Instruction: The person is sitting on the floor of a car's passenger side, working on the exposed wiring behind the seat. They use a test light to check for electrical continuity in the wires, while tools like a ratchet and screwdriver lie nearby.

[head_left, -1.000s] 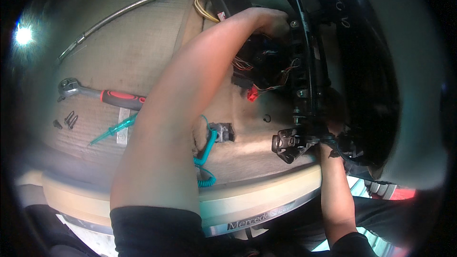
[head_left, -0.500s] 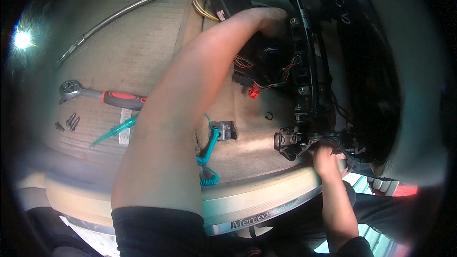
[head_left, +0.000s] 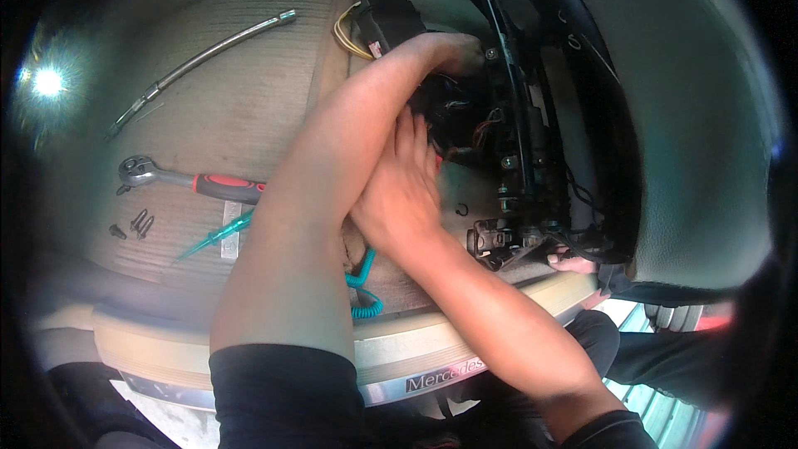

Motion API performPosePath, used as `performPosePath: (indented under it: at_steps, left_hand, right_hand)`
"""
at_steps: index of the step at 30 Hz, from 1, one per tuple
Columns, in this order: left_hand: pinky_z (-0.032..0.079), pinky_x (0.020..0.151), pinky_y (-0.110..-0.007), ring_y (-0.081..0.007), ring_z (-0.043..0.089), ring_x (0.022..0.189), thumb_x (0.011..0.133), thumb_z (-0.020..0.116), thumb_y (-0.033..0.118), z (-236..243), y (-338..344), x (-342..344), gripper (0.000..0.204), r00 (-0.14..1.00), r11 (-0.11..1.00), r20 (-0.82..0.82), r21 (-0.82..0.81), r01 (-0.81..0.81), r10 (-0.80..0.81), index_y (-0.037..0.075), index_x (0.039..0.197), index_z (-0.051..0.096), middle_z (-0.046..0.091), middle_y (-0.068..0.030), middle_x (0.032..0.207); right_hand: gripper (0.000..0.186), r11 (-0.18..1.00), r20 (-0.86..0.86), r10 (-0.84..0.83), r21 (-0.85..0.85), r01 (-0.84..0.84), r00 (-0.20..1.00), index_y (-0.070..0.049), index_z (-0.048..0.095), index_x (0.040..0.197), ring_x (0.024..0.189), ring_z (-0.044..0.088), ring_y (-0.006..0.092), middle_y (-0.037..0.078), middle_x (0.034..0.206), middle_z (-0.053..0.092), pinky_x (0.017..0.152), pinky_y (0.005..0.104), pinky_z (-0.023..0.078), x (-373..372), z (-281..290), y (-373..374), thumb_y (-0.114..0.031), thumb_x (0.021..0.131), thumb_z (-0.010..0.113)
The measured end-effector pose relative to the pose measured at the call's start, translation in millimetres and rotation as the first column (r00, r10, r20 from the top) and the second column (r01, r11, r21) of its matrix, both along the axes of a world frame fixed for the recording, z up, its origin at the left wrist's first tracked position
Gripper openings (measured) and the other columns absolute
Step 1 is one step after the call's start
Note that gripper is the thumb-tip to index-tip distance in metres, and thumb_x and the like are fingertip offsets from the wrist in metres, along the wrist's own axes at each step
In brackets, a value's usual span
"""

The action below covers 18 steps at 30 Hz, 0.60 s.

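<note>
Across the beige ribbed car floor mat (head_left: 241,108), going left to right: a bent silver metal hose (head_left: 204,50) is lying at the far edge, a chrome ratchet wrench with a red-and-black grip (head_left: 187,179) is resting nearer, a few small dark screws (head_left: 137,223) are sitting loose beside it, and a teal-handled probe (head_left: 212,237) with its teal coiled lead (head_left: 362,283) is trailing under the forearms.

Left hand (head_left: 453,50) is reaching deep into the tangle of dark and red wiring (head_left: 465,120) under the black metal seat frame (head_left: 519,133); its fingers are hidden, so I cannot tell whether they are gripping. Right hand (head_left: 403,191) is lying flat and fairly wide over the left forearm, fingertips touching the wiring, holding nothing visible.

Wiring bundle: thin, loose strands, red mixed with dark, packed just beside the frame rails, near a black plastic connector block with yellow wires (head_left: 378,25).

Risks, as judged:
- Snagging or tearing a strand, since both hands are crowding one narrow gap.
- Scraping a hand on frame edges.
- Elbow sweeping the screws off the mat.
- Coiled lead catching a forearm.
</note>
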State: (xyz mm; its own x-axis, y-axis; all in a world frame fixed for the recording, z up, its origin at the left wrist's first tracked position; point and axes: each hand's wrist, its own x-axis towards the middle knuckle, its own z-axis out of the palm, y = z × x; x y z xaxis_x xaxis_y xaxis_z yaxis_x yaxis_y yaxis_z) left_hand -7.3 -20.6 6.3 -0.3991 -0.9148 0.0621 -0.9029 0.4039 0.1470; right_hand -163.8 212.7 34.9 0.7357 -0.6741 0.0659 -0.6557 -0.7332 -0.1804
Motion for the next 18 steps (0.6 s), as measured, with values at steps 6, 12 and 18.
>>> performPosePath:
  at_steps: [6, 12, 18]
  left_hand:
    - [0.046, 0.109, -0.044, -0.0279, 0.062, 0.119, 0.092, 0.062, 0.017, -22.2, 7.0, 6.6, 0.023, 0.99, 0.998, -0.129, -0.026, -0.059, 0.055, 0.007, 0.108, 0.075, 0.069, -0.0101, 0.123]
    - [0.056, 0.09, -0.044, -0.0285, 0.067, 0.113, 0.092, 0.06, 0.019, 20.9, 77.6, -36.8, 0.024, 0.912, 0.993, 0.41, -0.095, 0.063, -0.019, 0.011, 0.106, 0.077, 0.072, -0.0118, 0.118]
    - [0.054, 0.101, -0.038, -0.0272, 0.058, 0.126, 0.093, 0.06, 0.022, 36.3, 124.9, -47.2, 0.026, 0.99, 0.998, 0.126, -0.002, -0.066, 0.066, 0.012, 0.112, 0.075, 0.067, -0.0104, 0.127]
  right_hand:
    - [0.091, 0.995, -0.062, -0.093, -0.04, 0.091, 0.994, 0.013, 0.015, 0.156, 0.155, 0.009, 0.044, 0.033, 0.165, 0.01, 0.117, 0.0687, 0.016, 35.4, -20.8, -7.1, -0.045, 0.096, 0.05]
    - [0.083, 0.996, -0.156, -0.087, 0.006, 0.089, 0.984, 0.002, 0.026, 0.157, 0.152, 0.019, 0.041, 0.025, 0.163, 0.027, 0.117, 0.0681, 0.015, 31.5, -11.9, -17.5, -0.045, 0.095, 0.051]
    - [0.088, 0.99, -0.08, -0.052, 0.127, 0.062, 0.995, 0.002, 0.03, 0.155, 0.152, 0.021, 0.0408, 0.027, 0.162, 0.028, 0.118, 0.0675, 0.014, 21.8, -23.1, -18.6, -0.054, 0.091, 0.055]
